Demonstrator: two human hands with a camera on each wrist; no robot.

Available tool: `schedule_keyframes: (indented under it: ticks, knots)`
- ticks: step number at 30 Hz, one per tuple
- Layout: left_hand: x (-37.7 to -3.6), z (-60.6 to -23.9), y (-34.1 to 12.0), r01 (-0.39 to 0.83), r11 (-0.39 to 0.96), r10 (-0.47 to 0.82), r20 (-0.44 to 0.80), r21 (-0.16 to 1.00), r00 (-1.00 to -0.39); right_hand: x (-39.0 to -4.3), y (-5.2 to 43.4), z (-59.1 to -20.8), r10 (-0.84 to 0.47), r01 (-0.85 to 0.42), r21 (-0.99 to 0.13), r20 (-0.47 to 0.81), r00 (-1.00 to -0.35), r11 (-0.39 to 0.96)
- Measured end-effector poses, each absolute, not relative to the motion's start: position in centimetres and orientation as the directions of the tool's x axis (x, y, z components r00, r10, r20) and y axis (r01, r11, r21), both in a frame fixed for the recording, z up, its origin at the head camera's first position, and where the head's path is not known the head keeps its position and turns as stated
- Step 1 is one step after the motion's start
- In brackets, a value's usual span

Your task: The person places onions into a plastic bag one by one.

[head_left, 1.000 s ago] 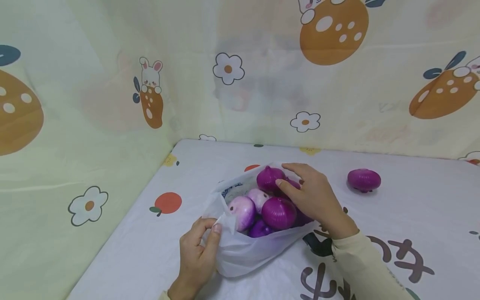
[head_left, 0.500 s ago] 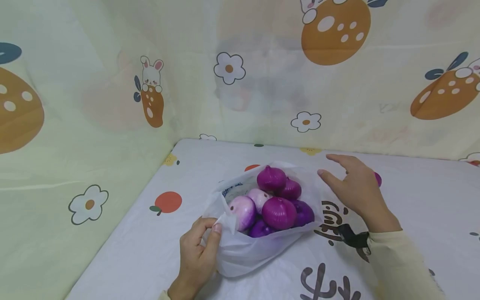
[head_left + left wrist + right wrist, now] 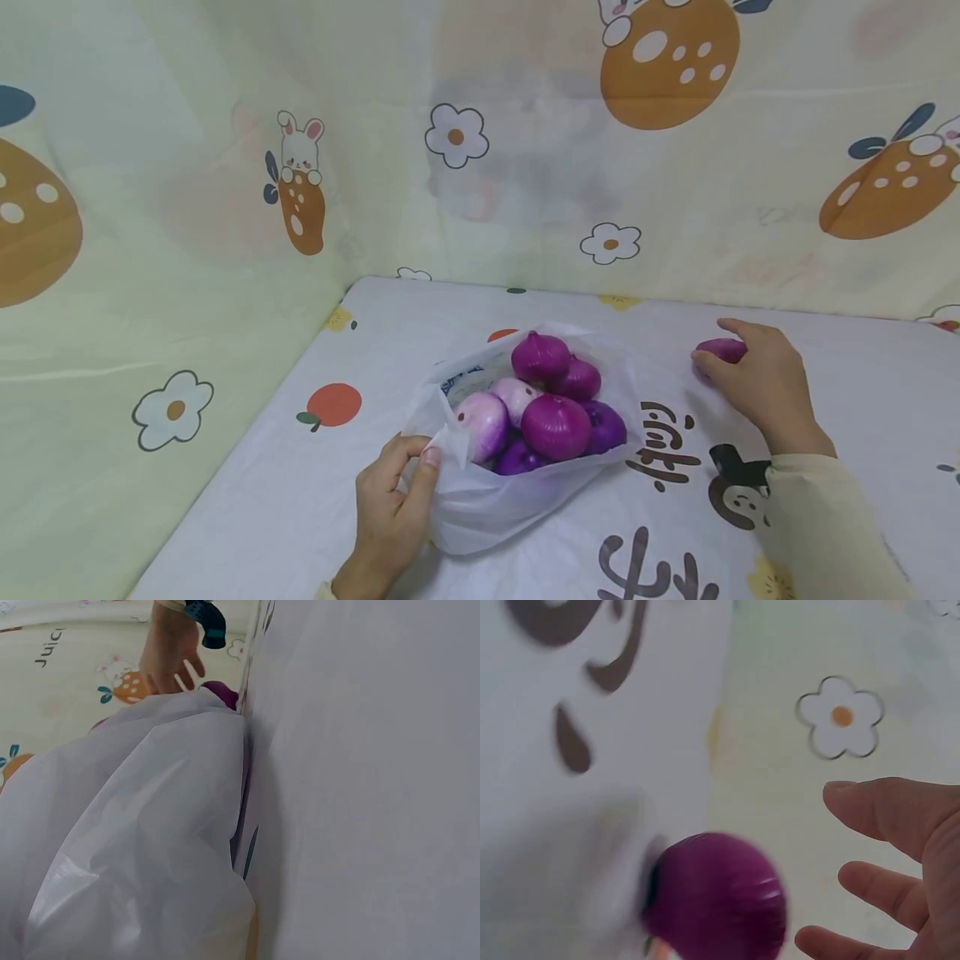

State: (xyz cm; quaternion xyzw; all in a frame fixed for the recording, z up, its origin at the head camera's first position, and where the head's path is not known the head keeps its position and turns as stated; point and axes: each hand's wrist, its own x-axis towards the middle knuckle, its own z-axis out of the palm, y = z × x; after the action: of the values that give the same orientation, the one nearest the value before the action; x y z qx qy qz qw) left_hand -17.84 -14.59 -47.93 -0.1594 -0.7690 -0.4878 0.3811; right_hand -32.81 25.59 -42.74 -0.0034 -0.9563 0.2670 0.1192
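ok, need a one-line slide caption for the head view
Left hand pinches the rim of a white plastic bag of purple onions while right hand reaches a loose onion.

A white printed cloth covers the table point(image 3: 315, 492). On it lie a bag point(image 3: 487, 500) of onions at centre and a lone onion point(image 3: 722, 349) at three o'clock.

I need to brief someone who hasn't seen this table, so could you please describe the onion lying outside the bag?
On the white printed tablecloth, look right of the white plastic bag heaped with onions. There, under the right hand, lies a single purple onion, the only one on bare cloth.
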Motion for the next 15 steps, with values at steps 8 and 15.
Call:
schedule_keyframes:
  ticks: [8, 15]
  knots:
    - [-17.8, -48.0, -14.6, 0.608, 0.470, -0.132, 0.732, 0.640, -0.669, -33.6, 27.1, -44.5, 0.072, -0.027, -0.524, 0.168, -0.983, 0.851]
    - [-17.8, -48.0, -14.6, 0.610, 0.475, -0.124, 0.735, 0.634, -0.667, -34.4, 28.3, -45.9, 0.071, -0.008, -0.522, 0.131, -0.989, 0.853]
